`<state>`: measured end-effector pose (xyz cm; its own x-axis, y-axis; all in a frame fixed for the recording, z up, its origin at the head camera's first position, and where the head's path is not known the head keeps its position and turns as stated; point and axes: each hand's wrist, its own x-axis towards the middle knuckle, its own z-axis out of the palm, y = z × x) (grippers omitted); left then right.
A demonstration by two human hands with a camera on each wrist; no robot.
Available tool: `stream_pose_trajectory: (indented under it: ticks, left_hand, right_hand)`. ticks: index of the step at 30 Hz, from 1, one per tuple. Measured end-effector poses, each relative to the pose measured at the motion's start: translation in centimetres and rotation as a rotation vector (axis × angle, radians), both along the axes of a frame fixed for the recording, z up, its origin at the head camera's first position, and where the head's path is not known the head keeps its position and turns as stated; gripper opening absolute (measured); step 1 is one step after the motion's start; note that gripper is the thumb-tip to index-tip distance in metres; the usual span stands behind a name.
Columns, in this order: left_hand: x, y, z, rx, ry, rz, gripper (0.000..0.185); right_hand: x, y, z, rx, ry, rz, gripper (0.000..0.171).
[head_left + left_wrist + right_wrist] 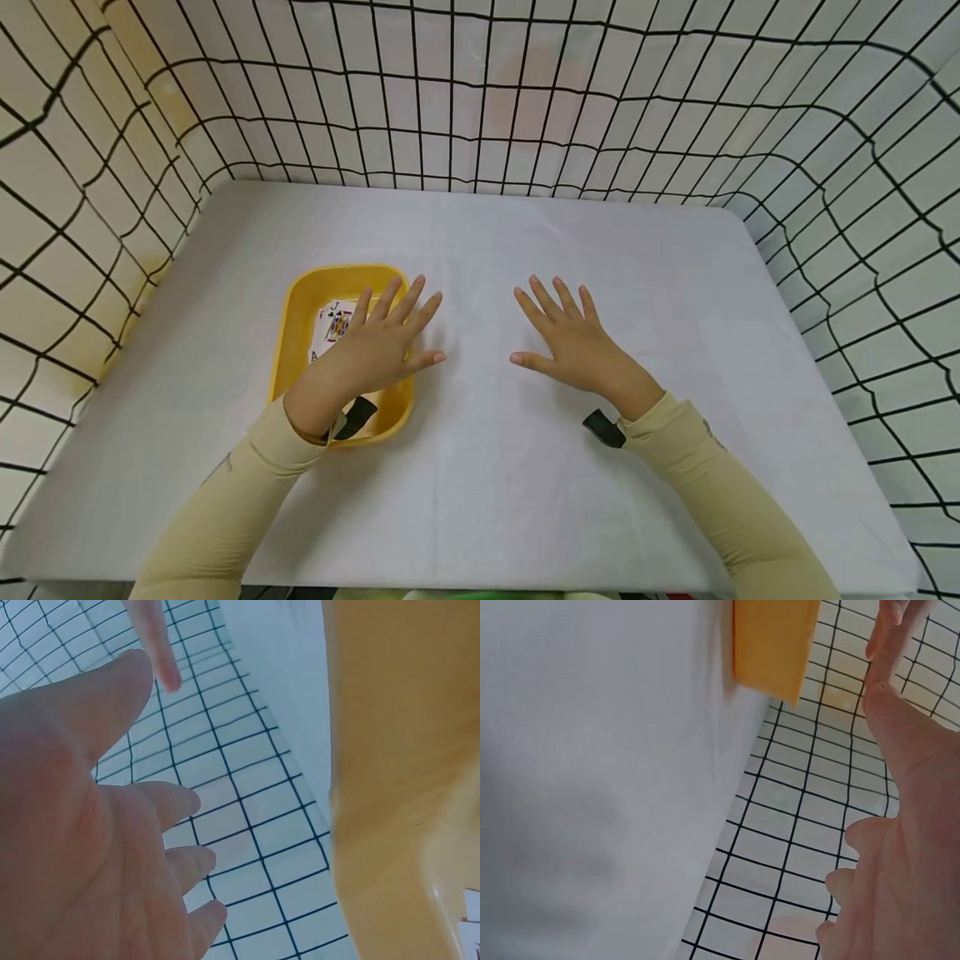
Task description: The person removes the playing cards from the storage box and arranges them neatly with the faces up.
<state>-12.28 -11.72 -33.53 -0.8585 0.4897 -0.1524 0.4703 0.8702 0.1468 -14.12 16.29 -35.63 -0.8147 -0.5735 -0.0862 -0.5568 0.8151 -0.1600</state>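
Head view: both hands are spread and hold nothing, the left hand (375, 354) over the right half of a yellow tray (292, 343), the right hand (581, 350) above the bench (480, 500) right of centre. Left of centre, the tray runs lengthwise up the frame; in it, partly hidden, lie playing cards (330, 332), a jack's top end toward the frame's top. The left wrist view shows a gap between palm and tray; the right wrist view, the tray's outer wall. Wire mesh (517, 87) surrounds the bench's far edge and sides.
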Motion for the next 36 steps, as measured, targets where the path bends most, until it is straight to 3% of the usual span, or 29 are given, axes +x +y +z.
stream_pose_trajectory:
  ticks: [8, 15, 20, 24, 28, 36]
  left_hand:
    - [-0.4, -2.2, 1.0, 0.024, 0.007, 0.053, 0.074]
    - [0.1, -7.3, 1.9, 0.077, -0.058, 0.208, 0.075]
    - [1.2, -10.5, 1.0, 0.106, -0.111, 0.328, 0.077]
    - [2.2, -12.2, -0.3, 0.213, -0.263, 0.408, 0.081]
    - [3.1, -13.3, -1.5, 0.341, -0.371, 0.425, 0.082]
    - [4.1, -14.0, -3.5, 0.482, -0.357, 0.426, 0.059]
  right_hand:
    - [0.1, 0.1, -0.5, -0.007, -0.003, 0.002, 0.082]
    - [0.1, -0.1, -0.5, 0.014, 0.004, 0.0, 0.082]
    - [0.1, -0.3, -0.7, 0.012, -0.003, 0.005, 0.083]
    - [0.1, -0.4, -0.8, 0.012, -0.001, 0.005, 0.083]
    - [0.1, -0.6, -0.8, 0.008, -0.006, 0.006, 0.083]
    - [-0.2, -1.6, -0.6, -0.003, 0.0, 0.05, 0.083]
